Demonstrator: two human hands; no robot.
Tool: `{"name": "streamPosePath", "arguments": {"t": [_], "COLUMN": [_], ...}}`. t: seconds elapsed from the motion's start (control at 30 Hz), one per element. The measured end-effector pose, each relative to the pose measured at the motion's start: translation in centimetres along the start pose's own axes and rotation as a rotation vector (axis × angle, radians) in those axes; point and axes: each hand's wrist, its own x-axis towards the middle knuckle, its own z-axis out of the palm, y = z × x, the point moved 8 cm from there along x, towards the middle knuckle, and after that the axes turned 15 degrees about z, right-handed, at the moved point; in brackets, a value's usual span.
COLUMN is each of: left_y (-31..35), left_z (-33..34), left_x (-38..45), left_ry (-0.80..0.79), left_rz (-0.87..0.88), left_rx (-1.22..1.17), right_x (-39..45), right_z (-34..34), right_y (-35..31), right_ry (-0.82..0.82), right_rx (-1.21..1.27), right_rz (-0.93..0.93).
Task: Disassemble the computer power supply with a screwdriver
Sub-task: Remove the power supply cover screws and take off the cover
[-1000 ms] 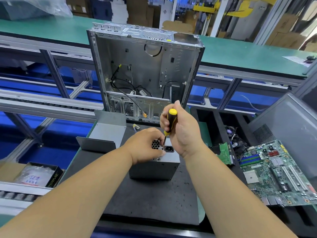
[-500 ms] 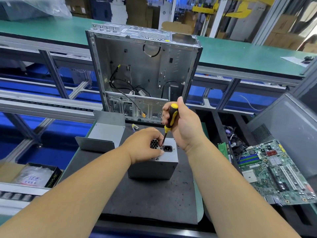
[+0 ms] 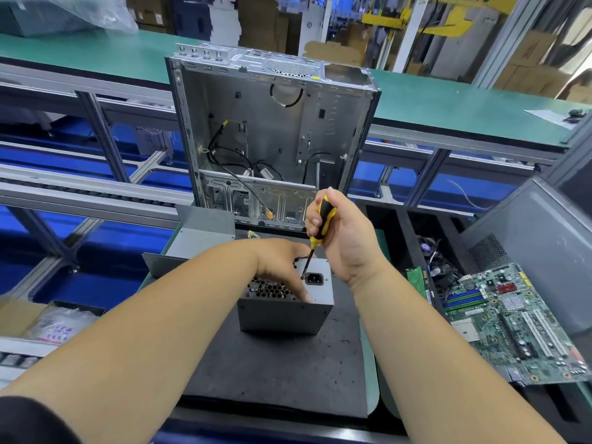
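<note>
Power supply (image 3: 285,310) sat upright on the black mat (image 3: 275,373), just in front of the opened computer case (image 3: 272,136), and we noted both hands working on its top face. Our right hand (image 3: 344,241) was wrapped around the yellow-and-black handle of the screwdriver (image 3: 320,225), fingers curled tight, shaft angled down and left so the tip met the top face just beside the black power socket (image 3: 314,279). Our left hand (image 3: 282,261) lay over the top of the unit, palm down, partly covering the honeycomb vent (image 3: 269,288); one finger reached to the near top edge and pressed there, but how the remaining fingers lay we could not tell, since the back of the hand hid them. To the left of the unit, a grey bent metal cover (image 3: 195,241) rested at the mat's edge. To the right, a green motherboard (image 3: 512,322) lay tilted over a dark bin, with a grey side panel (image 3: 544,245) leaning behind it. Loose black cables hung inside the case.
</note>
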Motion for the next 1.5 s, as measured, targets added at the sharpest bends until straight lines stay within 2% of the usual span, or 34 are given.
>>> {"name": "streamPosePath", "arguments": {"t": [0.13, 0.5, 0.9, 1.1, 1.3, 1.5], "left_y": [0.5, 0.5, -0.4, -0.6, -1.1, -1.4], "left_z": [0.5, 0.5, 0.5, 0.6, 0.8, 0.6], "left_x": [0.9, 0.9, 1.4, 1.5, 1.7, 1.9], "left_ry": [-0.009, 0.042, 0.049, 0.044, 0.041, 0.059], "left_rz": [0.028, 0.062, 0.036, 0.032, 0.033, 0.045], "left_rx": [0.06, -0.039, -0.068, -0.055, -0.07, -0.023], "right_x": [-0.3, -0.4, -0.7, -0.6, -0.3, -0.1], "right_z": [-0.5, -1.0, 0.0, 0.2, -0.4, 0.6], "right_y": [-0.3, -0.6, -0.2, 0.0, 0.0, 0.3], "right_ry": [-0.002, 0.027, -0.007, 0.024, 0.069, 0.015], "right_rx": [0.043, -0.002, 0.12, -0.013, 0.046, 0.031], "right_rz": [-0.018, -0.053, -0.055, -0.057, -0.026, -0.005]}}
